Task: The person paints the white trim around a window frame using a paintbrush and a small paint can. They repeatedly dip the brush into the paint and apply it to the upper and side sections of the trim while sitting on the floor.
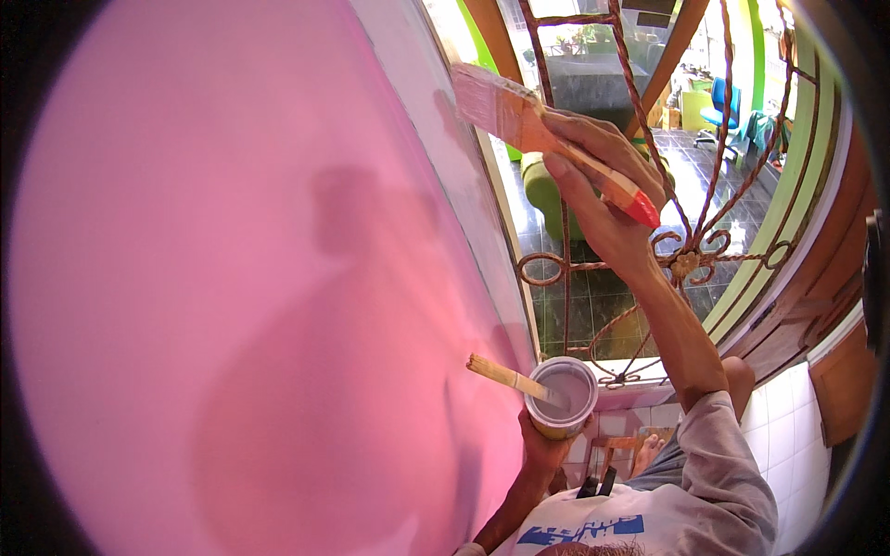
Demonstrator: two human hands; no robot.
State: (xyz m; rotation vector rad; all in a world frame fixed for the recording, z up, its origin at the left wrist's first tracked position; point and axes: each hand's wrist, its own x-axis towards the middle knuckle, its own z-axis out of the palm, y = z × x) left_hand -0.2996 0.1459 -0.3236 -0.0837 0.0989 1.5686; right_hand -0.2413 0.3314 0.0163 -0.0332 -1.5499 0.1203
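My right hand (607, 190) grips a wide paintbrush (528, 130) with a wooden, red-tipped handle. Its white-coated bristles lie at the pale window frame (417, 74) bordering the pink wall (176, 185). Lower down, my left hand (545, 443) holds a tub (579, 415) of greyish white paint, gripping it from below. A bamboo stick (501, 372) stands tilted in the paint, its top leaning left over the rim.
A twisted iron grille (686, 259) fills the window. Beyond it are a green armchair (556, 218), a blue chair (723, 97) and dark floor tiles. Below me a wooden stool (612, 443) and my bare foot show on white tiles.
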